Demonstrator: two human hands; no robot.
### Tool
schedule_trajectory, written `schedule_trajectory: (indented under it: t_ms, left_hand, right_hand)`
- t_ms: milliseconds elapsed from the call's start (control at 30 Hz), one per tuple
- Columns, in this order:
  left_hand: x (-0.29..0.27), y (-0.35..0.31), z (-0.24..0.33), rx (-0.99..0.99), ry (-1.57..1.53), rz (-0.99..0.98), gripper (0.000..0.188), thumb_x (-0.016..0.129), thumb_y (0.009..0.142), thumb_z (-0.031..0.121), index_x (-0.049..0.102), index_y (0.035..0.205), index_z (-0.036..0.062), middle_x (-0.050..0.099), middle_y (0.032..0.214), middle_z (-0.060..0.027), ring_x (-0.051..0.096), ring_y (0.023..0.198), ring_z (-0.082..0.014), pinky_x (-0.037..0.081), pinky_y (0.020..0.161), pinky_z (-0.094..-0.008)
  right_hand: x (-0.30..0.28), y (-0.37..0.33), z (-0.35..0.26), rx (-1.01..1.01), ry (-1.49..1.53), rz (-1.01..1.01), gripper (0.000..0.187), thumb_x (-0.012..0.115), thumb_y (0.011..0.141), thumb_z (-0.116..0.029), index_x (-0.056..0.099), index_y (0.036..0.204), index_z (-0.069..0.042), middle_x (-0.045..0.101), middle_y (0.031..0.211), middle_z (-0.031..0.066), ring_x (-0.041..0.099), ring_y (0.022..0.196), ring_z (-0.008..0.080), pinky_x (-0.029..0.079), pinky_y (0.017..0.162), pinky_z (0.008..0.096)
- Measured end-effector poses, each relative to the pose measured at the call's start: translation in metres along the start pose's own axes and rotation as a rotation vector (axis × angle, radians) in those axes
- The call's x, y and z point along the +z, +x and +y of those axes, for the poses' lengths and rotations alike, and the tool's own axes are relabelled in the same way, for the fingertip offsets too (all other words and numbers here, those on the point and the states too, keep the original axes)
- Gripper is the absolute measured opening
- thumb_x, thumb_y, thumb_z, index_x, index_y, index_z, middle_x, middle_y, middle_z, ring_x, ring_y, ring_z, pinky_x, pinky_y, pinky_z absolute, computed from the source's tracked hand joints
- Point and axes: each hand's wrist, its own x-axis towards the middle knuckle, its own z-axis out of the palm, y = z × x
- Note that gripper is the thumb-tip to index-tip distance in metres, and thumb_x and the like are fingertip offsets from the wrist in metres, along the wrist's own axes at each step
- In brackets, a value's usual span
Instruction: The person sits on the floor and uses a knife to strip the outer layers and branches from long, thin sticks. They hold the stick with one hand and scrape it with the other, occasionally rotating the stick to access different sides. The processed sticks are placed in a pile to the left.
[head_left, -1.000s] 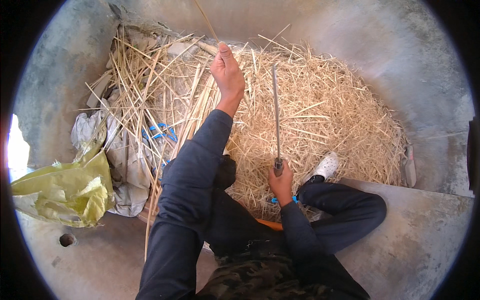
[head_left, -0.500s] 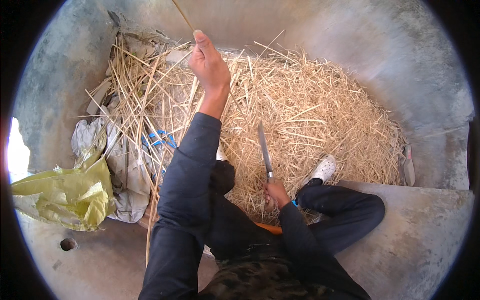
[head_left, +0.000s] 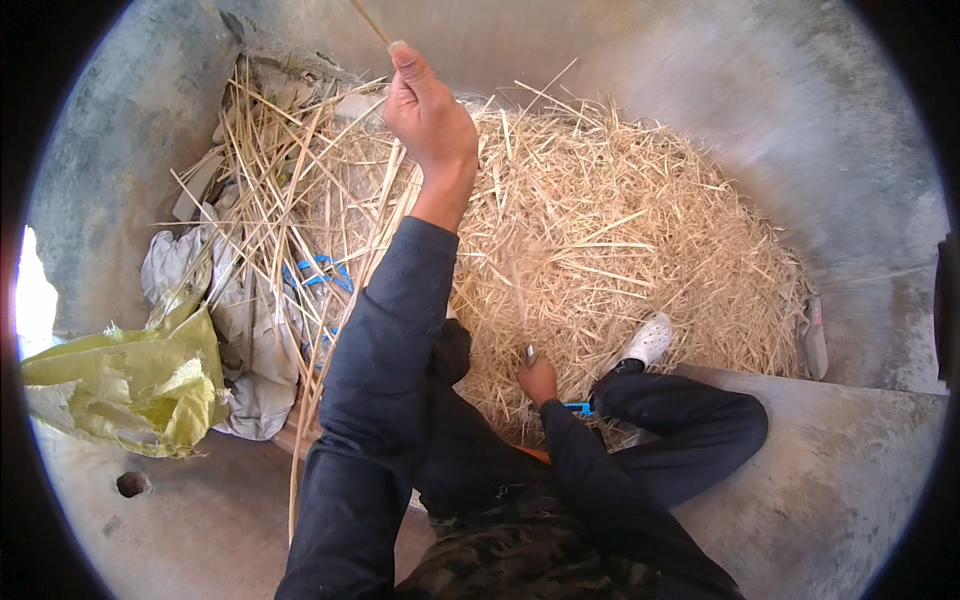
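Note:
Raised high over the far side of the pile, my left hand (head_left: 430, 115) is closed round a thin tan strip (head_left: 370, 22), which looks like split cane or bamboo. The strip runs up past the top edge of the view; whether it continues below the hand is unclear. Lower and to the right, my right hand (head_left: 539, 380) grips a knife (head_left: 530, 353) by its handle. Its blade is smeared and barely shows against the straw-coloured shavings (head_left: 630, 220). Knife and strip are well apart.
Long loose strips (head_left: 275, 190) lie criss-crossed at the left. Beside them are a crumpled yellow sack (head_left: 150, 380), grey-white cloth (head_left: 250, 380) and blue strapping (head_left: 318, 272). A curved concrete wall (head_left: 800, 130) surrounds the pile. My white shoe (head_left: 650, 340) rests on the shavings.
My left hand has moved slightly up and to the right with the strip. My right hand has shifted a little, and the knife blade, sharp before, is now blurred.

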Motion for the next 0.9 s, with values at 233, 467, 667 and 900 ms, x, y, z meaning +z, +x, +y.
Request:
schedule_trajectory:
  t_ms: [233, 467, 667, 900]
  left_hand:
    - [-0.001, 0.015, 0.02, -0.022, -0.075, -0.017, 0.058, 0.038, 0.098, 0.056, 0.024, 0.057, 0.0168, 0.024, 0.049, 0.0084, 0.022, 0.044, -0.0029, 0.017, 0.041, -0.0239]
    - [-0.029, 0.033, 0.032, -0.131, -0.069, 0.015, 0.062, 0.038, 0.092, 0.066, 0.024, 0.056, 0.0182, 0.021, 0.048, 0.0069, 0.023, 0.039, -0.0075, 0.023, 0.037, -0.0239]
    - [-0.044, 0.037, 0.02, -0.121, -0.134, -0.136, 0.062, 0.034, 0.092, 0.066, 0.024, 0.055, 0.0181, 0.022, 0.048, 0.0051, 0.025, 0.04, -0.0082, 0.025, 0.037, -0.0257]
    - [-0.034, -0.014, -0.051, -0.05, 0.107, -0.108, 0.057, 0.032, 0.097, 0.059, 0.028, 0.06, 0.0158, 0.026, 0.053, 0.0064, 0.026, 0.046, -0.0046, 0.021, 0.041, -0.0244]
  right_hand:
    - [0.002, 0.011, 0.003, 0.412, 0.578, -0.445, 0.015, 0.056, 0.082, -0.006, 0.054, 0.092, 0.004, 0.056, 0.06, 0.0114, 0.056, 0.045, 0.0227, 0.046, 0.041, 0.0376]
    - [-0.129, -0.062, -0.031, 0.213, 0.677, -0.432, 0.014, 0.056, 0.085, -0.004, 0.05, 0.096, 0.001, 0.05, 0.061, 0.0056, 0.047, 0.038, 0.014, 0.038, 0.035, 0.031]
    - [-0.168, -0.093, -0.042, 0.19, 0.539, -0.229, 0.02, 0.059, 0.083, -0.004, 0.053, 0.102, 0.0, 0.055, 0.068, 0.0086, 0.056, 0.049, 0.0168, 0.043, 0.044, 0.0321]
    - [-0.154, -0.045, -0.102, -0.133, 0.595, 0.072, 0.022, 0.06, 0.078, -0.007, 0.056, 0.098, 0.0, 0.059, 0.08, 0.0109, 0.058, 0.073, 0.0181, 0.047, 0.069, 0.0319]
